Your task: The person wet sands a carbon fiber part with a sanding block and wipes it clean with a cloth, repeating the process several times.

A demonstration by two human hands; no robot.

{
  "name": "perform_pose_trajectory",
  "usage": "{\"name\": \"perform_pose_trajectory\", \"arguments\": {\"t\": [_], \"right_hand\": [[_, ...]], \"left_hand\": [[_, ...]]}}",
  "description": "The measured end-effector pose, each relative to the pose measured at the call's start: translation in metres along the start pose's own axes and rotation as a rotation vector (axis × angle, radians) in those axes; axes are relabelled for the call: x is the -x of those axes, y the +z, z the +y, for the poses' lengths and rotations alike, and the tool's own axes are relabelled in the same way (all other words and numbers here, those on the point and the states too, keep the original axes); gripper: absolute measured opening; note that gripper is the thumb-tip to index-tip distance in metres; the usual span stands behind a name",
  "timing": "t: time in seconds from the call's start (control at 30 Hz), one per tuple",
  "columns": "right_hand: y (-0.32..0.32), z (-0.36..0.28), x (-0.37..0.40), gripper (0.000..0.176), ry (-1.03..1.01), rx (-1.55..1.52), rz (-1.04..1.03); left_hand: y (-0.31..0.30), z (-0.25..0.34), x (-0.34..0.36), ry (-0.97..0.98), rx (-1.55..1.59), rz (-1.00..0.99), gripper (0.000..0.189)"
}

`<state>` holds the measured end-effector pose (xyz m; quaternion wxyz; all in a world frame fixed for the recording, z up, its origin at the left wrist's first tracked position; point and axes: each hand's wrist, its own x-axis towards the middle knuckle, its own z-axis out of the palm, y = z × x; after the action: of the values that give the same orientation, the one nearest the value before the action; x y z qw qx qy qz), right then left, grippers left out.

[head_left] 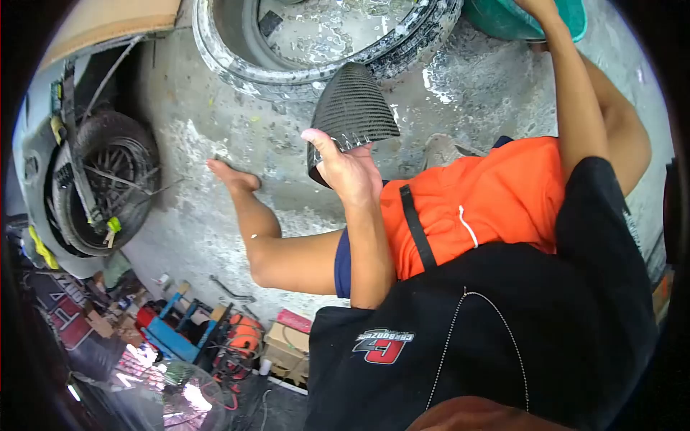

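While the left hand [346, 172] clasps a tyre piece [352, 108], the right hand [537, 6], at one o'clock, touches a green basin [499, 23], grip unclear.

Wet concrete floor [215, 129]: tyre [287, 80], green basin [503, 21].

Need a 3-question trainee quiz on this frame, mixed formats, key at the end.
1. Multiple choice: what is the left hand closed on?
A) a hammer
B) a cut black tyre piece
C) a paint brush
2. True or false: the right hand rests on the orange shorts.
3. Short answer: which bare body part rests on the concrete floor, to the left of the tyre piece in the picture?

Key
1. B. The thumb presses on its near edge.
2. False. The right hand is raised to the teal basin at the top edge; its grip is cut off from view.
3. A foot.
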<state>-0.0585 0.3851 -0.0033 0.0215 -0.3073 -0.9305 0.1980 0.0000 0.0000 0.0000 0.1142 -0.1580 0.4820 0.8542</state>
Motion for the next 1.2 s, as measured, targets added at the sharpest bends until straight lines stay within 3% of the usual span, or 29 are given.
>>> {"name": "perform_pose_trajectory", "arguments": {"t": [0.07, 0.1, 0.13, 0.17, 0.23, 0.33, 0.37, 0.4, 0.43, 0.5, 0.53, 0.57, 0.63, 0.7, 0.77, 0.83, 0.9, 0.97, 1.03, 1.1, 1.17, 1.2], "right_hand": [[-0.016, -0.041, 0.029, 0.022, -0.151, -0.09, 0.132], [-0.02, -0.09, 0.05, 0.019, -0.191, -0.304, 0.03], [-0.005, -0.101, 0.063, 0.018, -0.407, -0.388, -0.091], [0.016, -0.113, 0.086, 0.034, -0.285, -0.387, -0.373], [0.062, -0.142, 0.129, 0.024, -0.699, -0.668, -0.296], [0.085, -0.167, 0.136, 0.027, -0.678, -0.459, -0.252], [0.084, -0.175, 0.132, 0.018, -0.409, -0.305, -0.363], [0.093, -0.171, 0.143, 0.018, -0.567, -0.325, -0.162], [0.099, -0.166, 0.154, 0.019, -0.731, -0.351, 0.054], [0.078, -0.174, 0.182, 0.026, -0.911, -0.482, 0.002], [0.076, -0.175, 0.187, 0.029, -0.849, -0.521, -0.031], [0.076, -0.174, 0.178, 0.02, -0.782, -0.466, -0.03], [0.078, -0.173, 0.143, 0.015, -0.27, -0.254, -0.292], [0.074, -0.177, 0.155, 0.015, -0.406, -0.208, -0.223], [0.069, -0.181, 0.184, 0.019, -0.677, -0.462, -0.025], [0.068, -0.177, 0.171, 0.02, -0.686, -0.47, -0.06], [0.073, -0.18, 0.134, 0.02, -0.25, -0.141, -0.361], [0.077, -0.18, 0.143, 0.018, -0.259, -0.197, -0.356], [0.072, -0.189, 0.17, 0.02, -0.708, -0.399, -0.029], [0.08, -0.184, 0.161, 0.026, -0.73, -0.489, -0.035], [0.078, -0.185, 0.132, 0.022, -0.46, -0.173, -0.253], [0.08, -0.188, 0.129, 0.021, -0.349, -0.199, -0.322]], "left_hand": [[0.012, -0.009, 0.007, 0.024, -0.016, 0.097, 0.061], [0.003, -0.006, -0.008, 0.03, 0.062, 0.077, 0.061], [0.002, -0.005, -0.006, 0.013, 0.082, 0.096, 0.061], [0.001, -0.004, -0.006, -0.003, 0.103, 0.115, 0.061], [-0.004, -0.001, -0.011, -0.014, 0.197, 0.167, 0.052], [-0.01, 0.004, -0.012, 0.001, 0.214, 0.096, 0.028], [-0.01, 0.001, -0.008, 0.0, 0.247, 0.131, 0.028], [-0.009, -0.001, -0.007, -0.02, 0.121, 0.188, 0.026], [-0.012, -0.005, -0.012, 0.047, 0.087, 0.124, 0.023], [-0.017, -0.009, -0.018, 0.205, 0.043, -0.034, 0.021], [-0.016, -0.007, -0.013, 0.236, -0.044, -0.041, 0.022], [-0.014, -0.007, -0.009, 0.26, -0.132, -0.058, 0.024], [-0.006, -0.004, -0.004, 0.326, -0.277, -0.131, 0.022], [-0.003, -0.008, -0.004, 0.368, -0.281, -0.134, 0.021], [-0.005, -0.006, -0.007, 0.399, -0.243, -0.119, 0.021], [-0.006, -0.009, -0.005, 0.402, -0.21, -0.124, 0.02], [-0.003, -0.012, -0.005, 0.385, -0.235, -0.133, 0.021], [-0.003, -0.01, -0.004, 0.38, -0.263, -0.166, 0.022], [-0.003, -0.01, -0.01, 0.467, -0.186, -0.12, 0.022], [-0.007, -0.01, -0.007, 0.418, -0.175, -0.125, 0.023], [-0.005, -0.008, -0.005, 0.362, -0.227, -0.143, 0.023], [-0.006, -0.008, -0.005, 0.347, -0.274, -0.179, 0.022]]}}
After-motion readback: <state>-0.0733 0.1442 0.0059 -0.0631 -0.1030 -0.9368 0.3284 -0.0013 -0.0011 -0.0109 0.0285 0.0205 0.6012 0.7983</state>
